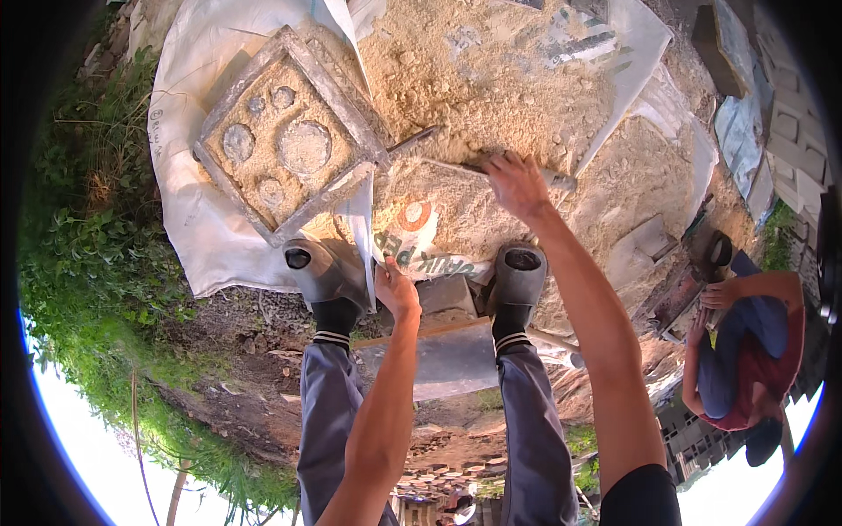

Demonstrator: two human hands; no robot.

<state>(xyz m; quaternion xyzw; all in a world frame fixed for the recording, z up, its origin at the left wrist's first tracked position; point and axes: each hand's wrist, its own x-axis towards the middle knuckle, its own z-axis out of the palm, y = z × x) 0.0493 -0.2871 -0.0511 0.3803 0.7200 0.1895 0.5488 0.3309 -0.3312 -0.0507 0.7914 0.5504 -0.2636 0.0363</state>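
My right hand (517,186) is closed round a long tool (561,181) lying low over the sand; one end is thin, the other a thick, rounded grey end. My left hand (396,289) pinches the near edge of a printed white sack (421,230), which is partly covered with sand. To the left, a square frame (247,77) packed with sand rests on white sheeting. Several round grey pieces, the largest a disc (303,147), sit in its sand. Beyond my hands spreads a heap of loose tan sand (465,79).
My grey shoes (521,276) stand either side of a grey block (445,296). A bar (412,142) juts from the frame's right corner. Another person (750,342) crouches at the right, hands near a dark, box-like object (675,294). Green plants (96,228) line the left side.
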